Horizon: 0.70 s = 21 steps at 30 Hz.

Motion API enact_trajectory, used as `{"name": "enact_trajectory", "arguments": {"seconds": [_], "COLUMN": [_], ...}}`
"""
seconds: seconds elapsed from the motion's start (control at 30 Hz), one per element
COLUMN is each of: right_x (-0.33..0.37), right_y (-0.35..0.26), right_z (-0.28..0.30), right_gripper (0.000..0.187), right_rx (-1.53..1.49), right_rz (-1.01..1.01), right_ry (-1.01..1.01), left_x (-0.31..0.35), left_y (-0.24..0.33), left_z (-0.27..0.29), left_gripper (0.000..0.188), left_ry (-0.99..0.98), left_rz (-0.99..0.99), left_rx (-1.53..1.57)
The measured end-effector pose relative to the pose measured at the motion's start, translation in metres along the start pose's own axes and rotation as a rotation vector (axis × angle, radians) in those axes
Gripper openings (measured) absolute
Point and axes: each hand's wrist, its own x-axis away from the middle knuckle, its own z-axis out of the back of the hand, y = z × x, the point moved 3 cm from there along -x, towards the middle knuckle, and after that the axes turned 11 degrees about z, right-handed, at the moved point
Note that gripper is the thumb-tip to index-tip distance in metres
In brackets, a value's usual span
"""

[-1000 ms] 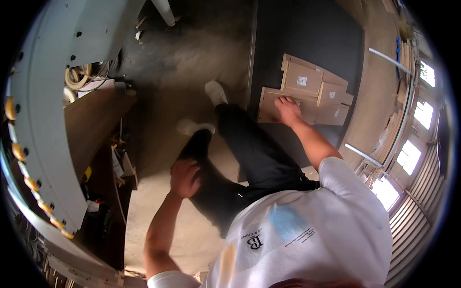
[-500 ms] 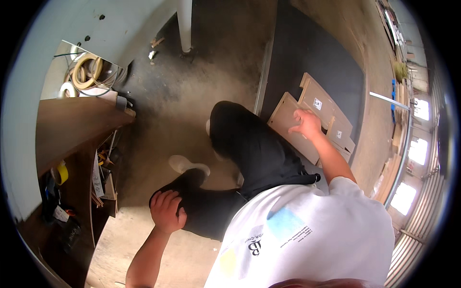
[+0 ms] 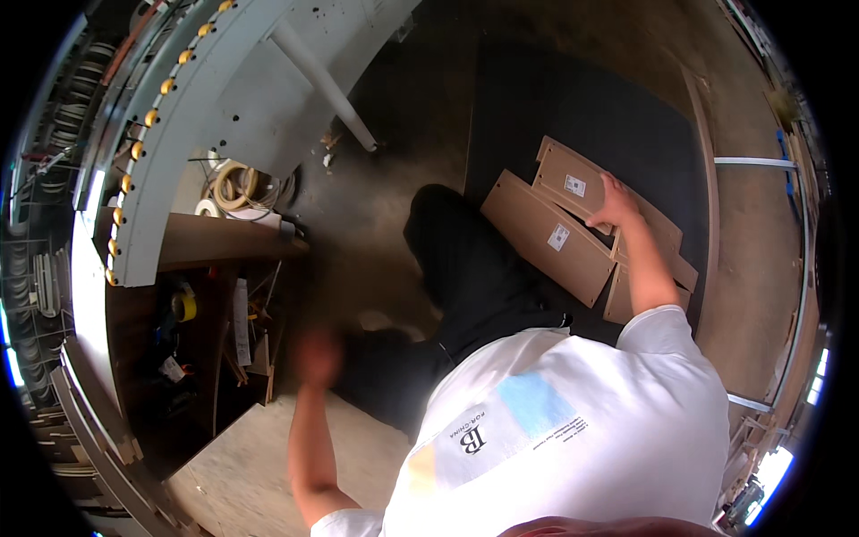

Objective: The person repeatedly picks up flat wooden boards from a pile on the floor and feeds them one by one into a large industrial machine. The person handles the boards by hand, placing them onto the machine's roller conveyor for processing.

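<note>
My right hand (image 3: 616,204) rests on a brown board panel (image 3: 559,163) with a white label, its thumb spread from the fingers near the panel's lower edge. A second labelled brown panel (image 3: 528,219) lies alongside, nearer my legs. Smaller brown pieces (image 3: 624,291) sit close to my right forearm, partly under the other panels. All of these lie on a large dark board (image 3: 573,94). My left hand (image 3: 318,356) is smeared by motion beside my left knee; its fingers cannot be made out, and nothing shows in it.
On the left stands a grey machine frame (image 3: 242,116) with yellow rollers (image 3: 150,117) along its edge and a slanting leg (image 3: 327,85). Below it, a brown cabinet (image 3: 201,240) holds tape rolls (image 3: 185,306) and tools; edging coils (image 3: 234,185) lie on top.
My right hand has come down onto the far panel. My left hand has left its rest on my knee and moves. The view has shifted, showing more of the machine.
</note>
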Motion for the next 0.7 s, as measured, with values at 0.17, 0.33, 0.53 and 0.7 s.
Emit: {"name": "enact_trajectory", "arguments": {"seconds": [0.17, 0.33, 0.53, 0.7], "right_x": [0.005, 0.031, 0.064, 0.091], "right_y": [-0.003, -0.019, -0.026, -0.082], "right_z": [0.024, 0.052, 0.07, 0.04], "right_gripper": [0.137, 0.113, 0.053, 0.046], "right_rx": [0.053, 0.042, -0.245, -1.173], "right_rz": [-0.098, -0.141, 0.048, 0.007], "right_ry": [-0.129, 0.158, 0.117, 0.153], "left_x": [-0.005, -0.019, -0.016, -0.022], "left_y": [-0.001, 0.022, 0.082, 0.236], "left_z": [-0.027, -0.046, -0.06, -0.037], "left_gripper": [0.014, 0.013, 0.022, 0.051], "left_ry": [0.004, 0.048, 0.104, 0.03], "left_rz": [-0.021, 0.011, 0.049, -0.228], "left_rx": [-0.152, -0.173, -0.046, -0.063]}}
